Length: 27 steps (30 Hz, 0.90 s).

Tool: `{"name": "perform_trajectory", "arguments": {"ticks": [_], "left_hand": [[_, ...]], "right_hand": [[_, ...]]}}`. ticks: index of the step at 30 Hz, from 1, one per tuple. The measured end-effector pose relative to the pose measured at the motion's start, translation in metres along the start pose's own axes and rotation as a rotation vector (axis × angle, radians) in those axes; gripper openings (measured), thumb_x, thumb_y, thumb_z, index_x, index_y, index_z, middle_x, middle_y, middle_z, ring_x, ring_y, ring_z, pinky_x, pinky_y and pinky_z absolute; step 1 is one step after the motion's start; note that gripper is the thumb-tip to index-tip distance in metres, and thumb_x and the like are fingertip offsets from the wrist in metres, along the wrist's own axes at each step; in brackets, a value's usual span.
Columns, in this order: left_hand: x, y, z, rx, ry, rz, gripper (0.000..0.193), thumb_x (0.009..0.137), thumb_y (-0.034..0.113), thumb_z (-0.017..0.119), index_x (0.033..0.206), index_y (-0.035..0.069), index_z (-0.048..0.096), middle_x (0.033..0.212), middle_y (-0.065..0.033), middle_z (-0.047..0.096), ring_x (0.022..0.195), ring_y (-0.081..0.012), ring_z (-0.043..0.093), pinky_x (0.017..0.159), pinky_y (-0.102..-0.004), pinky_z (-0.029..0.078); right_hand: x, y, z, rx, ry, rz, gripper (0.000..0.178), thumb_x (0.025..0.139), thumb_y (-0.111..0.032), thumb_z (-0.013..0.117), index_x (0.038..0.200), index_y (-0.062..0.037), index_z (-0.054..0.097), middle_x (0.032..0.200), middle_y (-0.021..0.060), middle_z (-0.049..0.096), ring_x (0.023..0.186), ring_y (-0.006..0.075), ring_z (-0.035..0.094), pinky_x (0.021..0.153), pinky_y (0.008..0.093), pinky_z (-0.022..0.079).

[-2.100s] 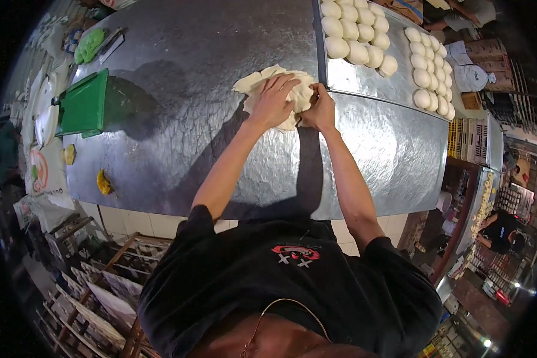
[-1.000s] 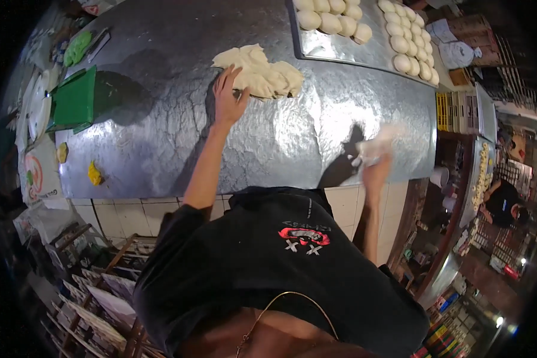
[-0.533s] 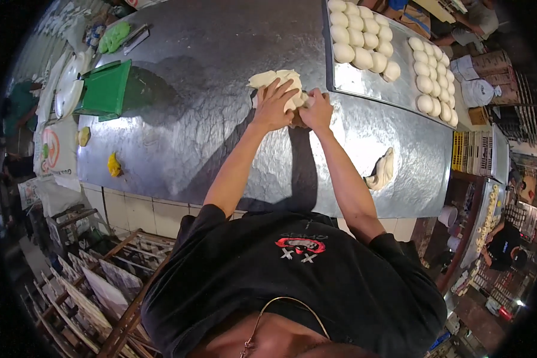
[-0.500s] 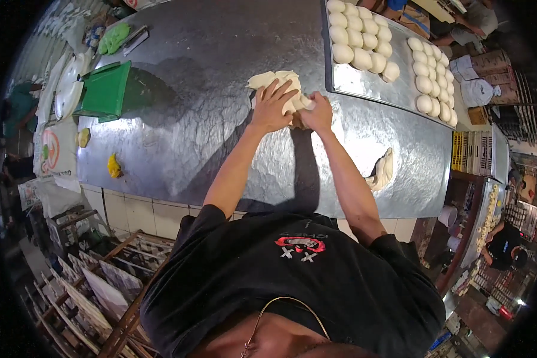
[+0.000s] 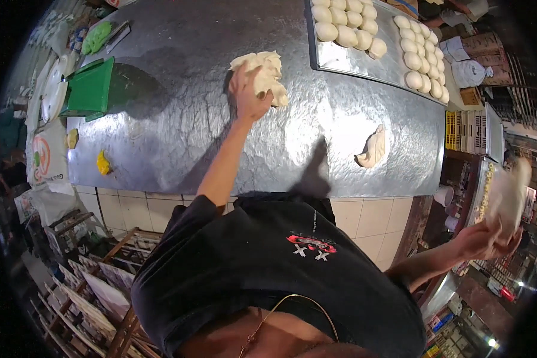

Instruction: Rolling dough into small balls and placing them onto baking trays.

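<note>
A pale, ragged-edged slab of dough (image 5: 269,67) lies on the metal table. My left hand (image 5: 250,95) grips its near left side, fingers curled over the edge and thumb across the top. Out to the far right, beyond the table, my right hand (image 5: 496,240) is raised and closed around a piece of dough (image 5: 507,194), which stands up above the fingers and is smeared by motion. Another long scrap of dough (image 5: 373,148) rests on the table's right part, apart from both hands.
Trays (image 5: 346,61) of round dough balls (image 5: 364,39) occupy the far right of the table (image 5: 179,155). On the left are a green bin (image 5: 90,89), a yellow lump (image 5: 103,162) and a green bag (image 5: 96,37). Crates (image 5: 466,130) stand past the right edge; wooden racks (image 5: 95,286) are at lower left.
My right hand has left the slab and swung far right, off the table, with a piece of dough in it. My left hand stays on the slab. The view has shifted slightly.
</note>
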State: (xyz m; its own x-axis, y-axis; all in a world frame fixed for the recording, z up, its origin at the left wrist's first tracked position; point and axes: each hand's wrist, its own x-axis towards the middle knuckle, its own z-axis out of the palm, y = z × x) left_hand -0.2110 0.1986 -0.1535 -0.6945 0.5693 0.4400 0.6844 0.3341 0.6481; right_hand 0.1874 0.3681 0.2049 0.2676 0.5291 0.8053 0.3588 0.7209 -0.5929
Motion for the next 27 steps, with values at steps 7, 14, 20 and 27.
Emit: {"name": "perform_trajectory", "arguments": {"ticks": [7, 14, 20, 27], "left_hand": [[0.011, 0.066, 0.034, 0.275, 0.049, -0.666, 0.111, 0.053, 0.039, 0.090, 0.138, -0.002, 0.032, 0.142, -0.0271, 0.035, 0.133, -0.0431, 0.033, 0.107, -0.0512, 0.031], [-0.038, 0.029, -0.023, 0.171, -0.315, -0.626, 0.066, 0.064, 0.032, 0.081, 0.117, 0.004, 0.054, 0.102, -0.0273, 0.066, 0.099, -0.0456, 0.063, 0.085, -0.0540, 0.050], [-0.100, 0.082, -0.071, 0.184, -0.508, -0.722, 0.060, 0.067, 0.029, 0.080, 0.116, 0.005, 0.054, 0.098, -0.0247, 0.068, 0.097, -0.0457, 0.063, 0.085, -0.0526, 0.050], [-0.072, 0.142, -0.239, -0.094, -0.326, -0.373, 0.057, 0.058, 0.013, 0.081, 0.108, 0.000, 0.057, 0.094, -0.0174, 0.066, 0.087, -0.0304, 0.066, 0.079, -0.0378, 0.051]], "right_hand": [[-0.174, 0.152, 0.066, -0.483, 0.088, 0.207, 0.037, 0.093, -0.014, 0.061, 0.120, 0.0071, 0.048, 0.114, 0.0225, 0.058, 0.103, 0.0292, 0.060, 0.090, 0.0351, 0.048], [-0.311, 0.086, 0.125, -0.081, -1.268, 0.289, 0.046, 0.077, -0.008, 0.067, 0.123, -0.0075, 0.062, 0.132, 0.0223, 0.053, 0.120, 0.0390, 0.052, 0.100, 0.0436, 0.045], [-0.380, 0.035, 0.236, 0.238, -1.399, -0.497, 0.042, 0.082, -0.007, 0.060, 0.121, -0.0193, 0.065, 0.133, 0.0082, 0.055, 0.123, 0.0351, 0.049, 0.102, 0.0416, 0.044], [-0.390, 0.051, 0.306, 0.337, -1.404, -0.432, 0.015, 0.077, -0.019, 0.068, 0.091, -0.0182, 0.074, 0.099, 0.0035, 0.065, 0.101, 0.0269, 0.057, 0.089, 0.0432, 0.047]]}}
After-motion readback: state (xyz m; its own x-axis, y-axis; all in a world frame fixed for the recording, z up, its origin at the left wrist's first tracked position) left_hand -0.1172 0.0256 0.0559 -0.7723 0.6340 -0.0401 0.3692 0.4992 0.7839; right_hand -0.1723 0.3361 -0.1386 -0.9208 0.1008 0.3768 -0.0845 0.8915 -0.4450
